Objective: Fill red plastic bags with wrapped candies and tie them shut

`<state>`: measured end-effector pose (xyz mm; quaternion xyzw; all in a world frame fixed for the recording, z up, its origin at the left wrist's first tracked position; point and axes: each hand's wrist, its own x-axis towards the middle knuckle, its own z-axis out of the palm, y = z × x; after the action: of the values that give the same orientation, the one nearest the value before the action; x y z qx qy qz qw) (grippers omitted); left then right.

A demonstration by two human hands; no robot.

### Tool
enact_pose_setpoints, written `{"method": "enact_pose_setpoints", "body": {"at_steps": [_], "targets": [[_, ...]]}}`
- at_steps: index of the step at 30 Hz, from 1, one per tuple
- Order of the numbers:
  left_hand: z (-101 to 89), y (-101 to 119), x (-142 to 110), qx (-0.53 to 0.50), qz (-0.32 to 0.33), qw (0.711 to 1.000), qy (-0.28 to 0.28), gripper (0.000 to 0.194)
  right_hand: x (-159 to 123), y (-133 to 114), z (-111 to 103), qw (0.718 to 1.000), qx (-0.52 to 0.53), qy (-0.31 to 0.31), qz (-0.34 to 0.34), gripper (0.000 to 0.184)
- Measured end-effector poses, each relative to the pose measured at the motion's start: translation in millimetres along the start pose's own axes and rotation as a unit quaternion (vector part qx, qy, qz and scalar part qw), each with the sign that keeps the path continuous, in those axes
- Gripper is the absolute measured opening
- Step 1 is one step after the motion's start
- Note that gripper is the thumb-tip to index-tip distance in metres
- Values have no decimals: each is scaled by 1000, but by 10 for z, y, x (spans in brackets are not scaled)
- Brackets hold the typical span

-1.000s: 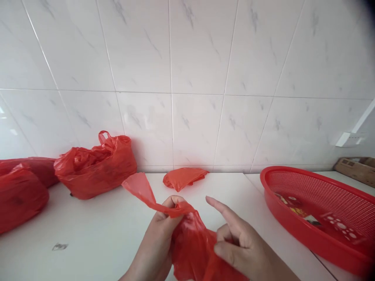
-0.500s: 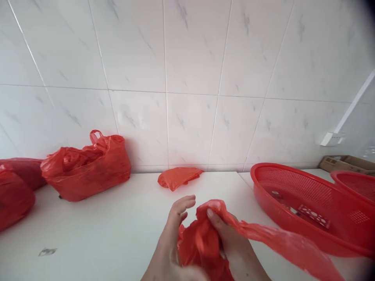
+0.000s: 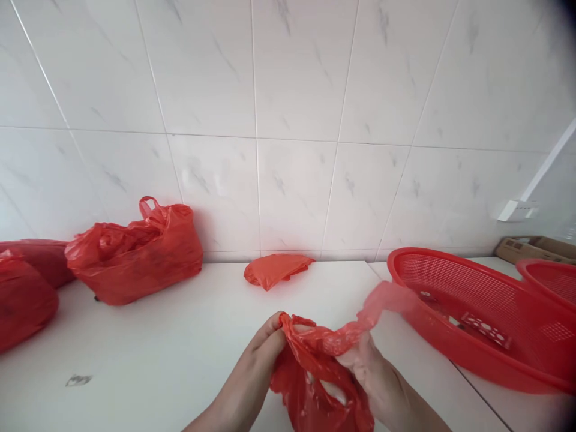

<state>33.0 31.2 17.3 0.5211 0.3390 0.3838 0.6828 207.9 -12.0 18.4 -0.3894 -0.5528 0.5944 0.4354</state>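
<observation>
Presently, the red bag point(image 3: 321, 366) is between your two hands, low in the middle of the view, above the near part of the table point(image 3: 157, 354). Your left hand point(image 3: 258, 360) pinches its upper edge, with the thumb pressing the film against the fingers. Your right hand point(image 3: 373, 372) appears closed on the other side, though the fingers are partly hidden and blurred. Probably you hold it from both sides because such thin film would sag if only one side were supported.

As for its look, the bag is shiny, crumpled and gathered near the top. One loose strip, paler and half transparent, stretches past your right hand towards the basket point(image 3: 454, 279). Through a gap in the front something pale shows; I cannot tell what it is.

Farther out, a folded bag point(image 3: 276, 270) lies flat near the wall point(image 3: 297, 198), perhaps placed there to leave your hands room. To its left, a bulging bag point(image 3: 135, 258) sits upright, its broad bottom seeming to steady it.
</observation>
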Motion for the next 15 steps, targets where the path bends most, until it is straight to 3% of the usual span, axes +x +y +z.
{"method": "enact_pose_setpoints", "body": {"at_steps": [6, 12, 15], "targets": [[-42, 34, 29, -30, 53, 988, -141, 38, -32, 64, -192, 999, -9, -5, 33, 84], [-12, -100, 83, -46, -8, 997, -55, 29, -85, -294, -1, 992, -108, -65, -4, 56], [7, -153, 105, -53, -13, 998, -30, 32, -49, -360, 81, 991, -125, -46, 2, 53]]}}
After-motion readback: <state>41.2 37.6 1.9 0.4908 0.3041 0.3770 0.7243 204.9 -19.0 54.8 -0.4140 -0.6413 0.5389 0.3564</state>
